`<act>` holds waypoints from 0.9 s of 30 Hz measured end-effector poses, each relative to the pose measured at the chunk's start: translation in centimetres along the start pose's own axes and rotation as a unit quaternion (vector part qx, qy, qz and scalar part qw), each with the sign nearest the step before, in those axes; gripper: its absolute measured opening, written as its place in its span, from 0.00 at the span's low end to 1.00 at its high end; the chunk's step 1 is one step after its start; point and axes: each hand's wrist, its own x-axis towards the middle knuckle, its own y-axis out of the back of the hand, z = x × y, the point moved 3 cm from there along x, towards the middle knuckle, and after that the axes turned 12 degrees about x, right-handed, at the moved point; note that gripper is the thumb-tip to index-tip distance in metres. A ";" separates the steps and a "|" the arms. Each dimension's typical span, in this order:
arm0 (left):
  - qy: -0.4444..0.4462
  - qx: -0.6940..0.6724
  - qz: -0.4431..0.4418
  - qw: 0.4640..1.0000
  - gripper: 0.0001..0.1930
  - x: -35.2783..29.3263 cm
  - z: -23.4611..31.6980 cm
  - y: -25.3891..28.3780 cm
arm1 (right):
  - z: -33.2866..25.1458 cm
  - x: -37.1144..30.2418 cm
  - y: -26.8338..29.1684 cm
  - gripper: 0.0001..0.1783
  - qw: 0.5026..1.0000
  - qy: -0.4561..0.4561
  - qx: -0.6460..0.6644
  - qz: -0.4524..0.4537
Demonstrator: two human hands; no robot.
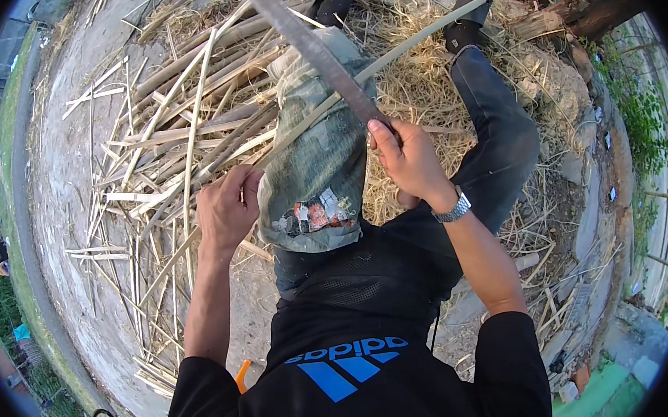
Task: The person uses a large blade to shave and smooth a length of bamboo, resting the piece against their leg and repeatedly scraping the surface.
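Observation:
My left hand (226,207) is closed, pinching the near end of a long pale bamboo strip (407,43). The strip slants away to the upper right, over a worn green cloth (309,144) on my left leg, toward my right shoe. In my closed right hand (412,159), a long dark-bladed machete (314,49) points up and to the left. Its blade crosses above the strip, and I cannot tell whether the two touch. The handle is mostly hidden in my fingers. A metal watch (453,208) sits on my right wrist.
Split bamboo pieces (202,125) lie heaped on the ground to the left. Thin straw-like shavings (414,84) cover the ground between my legs. At the upper right is a thick brown log (597,7). An orange curved object (243,375) shows beside my left side.

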 end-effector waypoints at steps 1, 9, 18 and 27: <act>-0.003 -0.001 0.001 1.000 0.05 0.1 0.1 -0.1 | 0.5 0.4 0.9 0.24 0.997 0.070 -0.034 0.000; -0.007 -0.015 -0.028 0.999 0.05 1.2 1.4 0.2 | 1.7 3.2 3.1 0.26 0.988 -0.013 0.044 0.145; 0.033 -0.064 -0.131 0.989 0.13 -0.8 0.1 1.7 | 0.9 -3.1 -2.6 0.23 0.998 0.002 -0.048 -0.041; 0.174 -0.127 -0.232 0.948 0.05 -9.2 -9.8 4.1 | -0.9 -0.6 3.0 0.22 0.995 0.004 0.010 0.101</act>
